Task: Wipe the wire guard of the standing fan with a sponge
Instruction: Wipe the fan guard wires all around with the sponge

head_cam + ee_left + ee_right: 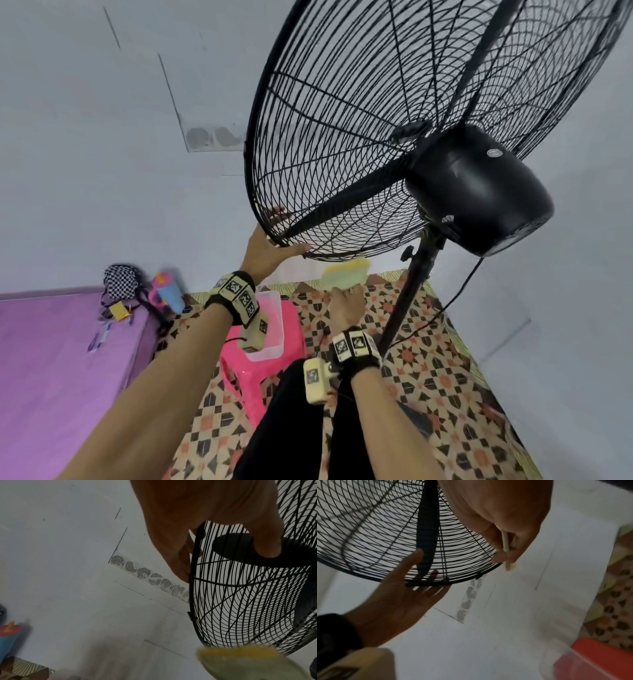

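While pinching black wire guard with left hand, sweep yellow-green sponge gripped in right hand along wires

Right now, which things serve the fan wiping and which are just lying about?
In use: wire guard, sponge in the right hand, left hand holding the guard's rim.
Lying about: checkered bag, blue bottle, purple mattress.

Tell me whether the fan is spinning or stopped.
Stopped: the blades show as sharp, separate dark shapes behind the wire guard, with no spin blur.
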The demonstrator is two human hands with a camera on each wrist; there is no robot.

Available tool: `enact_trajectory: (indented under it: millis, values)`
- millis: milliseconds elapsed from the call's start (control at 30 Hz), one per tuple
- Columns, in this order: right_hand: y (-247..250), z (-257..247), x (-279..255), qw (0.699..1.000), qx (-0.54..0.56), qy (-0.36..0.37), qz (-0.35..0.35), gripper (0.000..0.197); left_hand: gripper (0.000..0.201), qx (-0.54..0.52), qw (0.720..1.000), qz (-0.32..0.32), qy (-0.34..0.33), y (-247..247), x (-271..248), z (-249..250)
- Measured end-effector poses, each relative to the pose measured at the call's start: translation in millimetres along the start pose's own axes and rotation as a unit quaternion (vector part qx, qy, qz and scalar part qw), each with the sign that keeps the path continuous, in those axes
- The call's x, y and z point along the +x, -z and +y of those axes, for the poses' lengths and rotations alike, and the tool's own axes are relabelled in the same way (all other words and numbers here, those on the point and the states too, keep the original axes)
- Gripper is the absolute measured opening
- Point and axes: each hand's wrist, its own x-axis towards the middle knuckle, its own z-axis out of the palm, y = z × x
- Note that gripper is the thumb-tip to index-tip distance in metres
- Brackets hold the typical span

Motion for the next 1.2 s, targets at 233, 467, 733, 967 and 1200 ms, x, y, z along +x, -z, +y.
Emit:
enact_trajectory:
  millis: [233, 467, 733, 967, 1200]
  values:
    - [-0.4, 10.2, -30.5, 0.98, -0.103, 0.09, -0.145, 0.022, 0.079, 0.035, 0.999, -0.014, 0.006, 4.4, 7.1, 1.9]
    - [4.4, -16.7, -12.8, 0.99, -0.078, 0.095, -0.069, 0.013, 0.076, 0.014, 1.0, -0.002, -0.005, -0.8, -3.2, 4.1]
    - [33.1, -12.6, 0.8, 0.988, -0.106, 0.103, -0.047, 0.007, 0.08, 0.046, 0.999, -0.02, -0.008, 4.0, 2.8, 2.5]
    - [21.4, -17.7, -8.2, 0.984, -0.077, 0.12, -0.106, 0.03, 0.084, 0.02, 1.0, -0.014, -0.009, 3.4, 4.9, 3.2]
    - [31.6, -25.6, 16.7, 0.994, -0.025, 0.102, 0.016, 0.024, 0.108, -0.012, 1.0, -0.016, -0.008, 4.1, 8.6, 3.0]
